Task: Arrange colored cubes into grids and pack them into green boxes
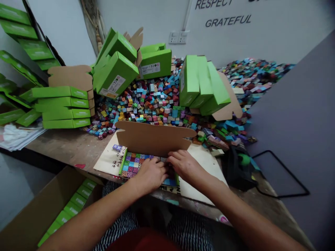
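Two hands: left hand (150,175), right hand (184,166), fingers (175,157) together, flat on patterned cubes (132,164) in green carton (123,162), near tabletop (60,148) front edge.

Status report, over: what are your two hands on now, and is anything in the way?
Left hand and right hand on coloured cubes in open green box. Upright cardboard lid just beyond hands.

We record bright green mailer boxes (115,69) with kraft-brown flaps (154,137); loose cubes (154,101) in teal, orange, purple and pink, their surfaces apparently mottled.
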`<state>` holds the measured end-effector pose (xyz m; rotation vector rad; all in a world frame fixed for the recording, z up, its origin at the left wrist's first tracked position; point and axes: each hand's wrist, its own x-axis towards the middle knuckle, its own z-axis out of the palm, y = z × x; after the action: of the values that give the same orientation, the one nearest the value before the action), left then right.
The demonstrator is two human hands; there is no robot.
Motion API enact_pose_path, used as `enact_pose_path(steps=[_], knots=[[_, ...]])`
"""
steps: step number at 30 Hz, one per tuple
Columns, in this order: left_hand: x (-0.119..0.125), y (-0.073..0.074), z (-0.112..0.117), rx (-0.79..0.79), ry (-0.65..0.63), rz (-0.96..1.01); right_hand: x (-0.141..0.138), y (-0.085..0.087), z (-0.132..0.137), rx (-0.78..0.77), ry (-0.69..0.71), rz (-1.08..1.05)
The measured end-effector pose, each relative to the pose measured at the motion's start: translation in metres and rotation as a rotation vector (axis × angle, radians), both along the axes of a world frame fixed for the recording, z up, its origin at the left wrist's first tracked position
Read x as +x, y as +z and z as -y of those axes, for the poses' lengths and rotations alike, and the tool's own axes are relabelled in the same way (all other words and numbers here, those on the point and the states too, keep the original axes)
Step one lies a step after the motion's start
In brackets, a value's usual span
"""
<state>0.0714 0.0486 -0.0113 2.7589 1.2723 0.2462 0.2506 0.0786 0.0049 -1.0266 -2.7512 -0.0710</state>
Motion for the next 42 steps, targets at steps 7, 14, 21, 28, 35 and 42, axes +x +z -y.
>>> enact_pose_path(steps=[7,14,21,28,35,42], knots=[[-0.002,-0.003,0.001,-0.04,0.037,0.015,-0.033,-0.005,0.004,0.014,-0.164,0.27],[-0.005,-0.002,0.0,-0.029,0.003,0.056,0.006,0.002,-0.003,-0.105,-0.258,-0.095],[-0.004,-0.007,0.001,0.011,0.017,0.056,0.0,0.002,0.0,-0.225,-0.287,0.067],[-0.004,-0.008,-0.001,0.0,0.006,0.009,-0.017,0.011,0.0,-0.172,-0.248,0.266],[-0.006,-0.009,0.0,0.019,-0.036,0.031,-0.016,0.002,-0.01,-0.279,-0.329,0.194],[-0.006,-0.007,0.004,0.044,-0.033,0.026,0.014,-0.003,0.018,-0.08,-0.26,-0.125]])
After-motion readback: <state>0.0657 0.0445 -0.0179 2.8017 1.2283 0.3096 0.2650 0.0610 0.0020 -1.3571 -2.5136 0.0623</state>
